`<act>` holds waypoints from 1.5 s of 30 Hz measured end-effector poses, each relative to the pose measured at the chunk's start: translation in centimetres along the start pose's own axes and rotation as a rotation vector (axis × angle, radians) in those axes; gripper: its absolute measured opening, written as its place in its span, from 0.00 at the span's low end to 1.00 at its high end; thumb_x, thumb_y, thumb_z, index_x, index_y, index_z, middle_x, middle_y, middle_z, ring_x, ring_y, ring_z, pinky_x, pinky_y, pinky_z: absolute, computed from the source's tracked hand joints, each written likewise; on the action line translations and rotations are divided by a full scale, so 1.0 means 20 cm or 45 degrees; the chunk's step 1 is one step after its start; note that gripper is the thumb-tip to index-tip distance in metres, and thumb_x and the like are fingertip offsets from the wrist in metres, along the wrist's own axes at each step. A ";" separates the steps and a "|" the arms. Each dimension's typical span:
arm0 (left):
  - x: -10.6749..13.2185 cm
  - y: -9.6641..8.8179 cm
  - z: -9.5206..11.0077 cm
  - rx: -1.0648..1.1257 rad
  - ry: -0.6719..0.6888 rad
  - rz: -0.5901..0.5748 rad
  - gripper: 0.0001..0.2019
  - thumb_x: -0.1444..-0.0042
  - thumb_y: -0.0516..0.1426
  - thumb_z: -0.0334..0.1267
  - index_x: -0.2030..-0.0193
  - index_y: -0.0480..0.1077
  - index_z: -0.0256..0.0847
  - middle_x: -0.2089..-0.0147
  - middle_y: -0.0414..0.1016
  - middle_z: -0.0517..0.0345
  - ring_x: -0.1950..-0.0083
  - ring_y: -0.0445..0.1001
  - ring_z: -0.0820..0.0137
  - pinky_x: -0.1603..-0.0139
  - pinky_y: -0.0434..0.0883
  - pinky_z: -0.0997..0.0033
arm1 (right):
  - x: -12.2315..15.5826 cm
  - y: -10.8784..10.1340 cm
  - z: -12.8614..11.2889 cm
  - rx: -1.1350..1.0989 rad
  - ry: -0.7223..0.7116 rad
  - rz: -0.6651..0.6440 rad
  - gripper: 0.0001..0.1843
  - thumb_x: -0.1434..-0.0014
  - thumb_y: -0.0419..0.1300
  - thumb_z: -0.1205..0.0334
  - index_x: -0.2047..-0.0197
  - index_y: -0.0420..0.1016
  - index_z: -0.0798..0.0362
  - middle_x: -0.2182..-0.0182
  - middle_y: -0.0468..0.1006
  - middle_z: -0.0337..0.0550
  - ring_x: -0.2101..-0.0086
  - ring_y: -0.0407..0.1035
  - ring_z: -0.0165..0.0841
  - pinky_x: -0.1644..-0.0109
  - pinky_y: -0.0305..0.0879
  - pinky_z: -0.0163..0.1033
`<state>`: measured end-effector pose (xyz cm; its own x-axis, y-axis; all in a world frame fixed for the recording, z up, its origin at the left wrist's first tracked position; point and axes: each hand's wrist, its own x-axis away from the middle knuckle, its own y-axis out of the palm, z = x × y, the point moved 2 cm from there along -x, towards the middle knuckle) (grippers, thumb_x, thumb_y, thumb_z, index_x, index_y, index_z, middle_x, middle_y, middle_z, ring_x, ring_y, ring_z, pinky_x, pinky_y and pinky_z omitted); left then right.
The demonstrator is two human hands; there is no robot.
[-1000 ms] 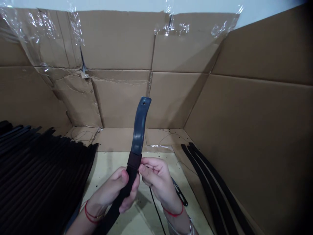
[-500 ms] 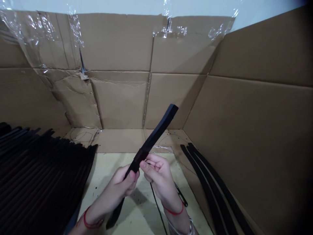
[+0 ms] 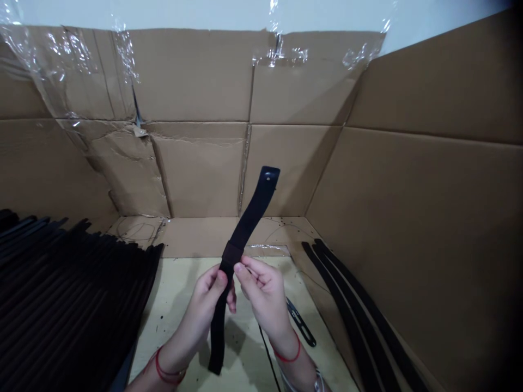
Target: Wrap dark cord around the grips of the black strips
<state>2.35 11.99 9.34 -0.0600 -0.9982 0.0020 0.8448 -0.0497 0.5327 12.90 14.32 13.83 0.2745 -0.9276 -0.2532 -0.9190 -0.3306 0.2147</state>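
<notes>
I hold a short dark strap (image 3: 249, 215) upright in front of me, with a small hole near its top end. A dark loop (image 3: 229, 255) sits around the strap just above my fingers. My left hand (image 3: 206, 305) pinches the strap below the loop between thumb and fingers. My right hand (image 3: 261, 296) is closed beside it, thumb and forefinger touching the strap's edge at the loop. The strap's lower end (image 3: 216, 354) hangs down between my wrists over the pale tabletop (image 3: 180, 288).
A large pile of black straps (image 3: 69, 294) fills the left side. Three long black straps (image 3: 351, 310) lie along the right cardboard wall (image 3: 429, 228). A small black metal piece (image 3: 301, 325) and a thin black cord (image 3: 267, 356) lie by my right wrist. Taped cardboard walls (image 3: 196, 158) enclose the space.
The strap swung from upright to tilted right and is back near upright, its face turned toward me. More of its lower end hangs free below my left hand.
</notes>
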 end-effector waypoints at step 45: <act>0.04 -0.02 -0.02 0.134 -0.384 -0.631 0.32 0.48 0.44 0.73 0.76 0.55 0.41 0.85 0.41 0.74 0.85 0.37 0.82 0.85 0.37 0.78 | 0.07 0.03 -0.02 0.022 -0.036 0.187 0.17 0.48 0.69 0.50 0.72 0.72 0.55 0.87 0.74 0.37 0.88 0.70 0.30 0.86 0.62 0.28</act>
<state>2.18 11.27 8.84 -0.5960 -0.8022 -0.0360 0.6209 -0.4888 0.6129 12.88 12.83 13.99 0.1293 -0.9605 -0.2466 -0.9536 -0.1887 0.2348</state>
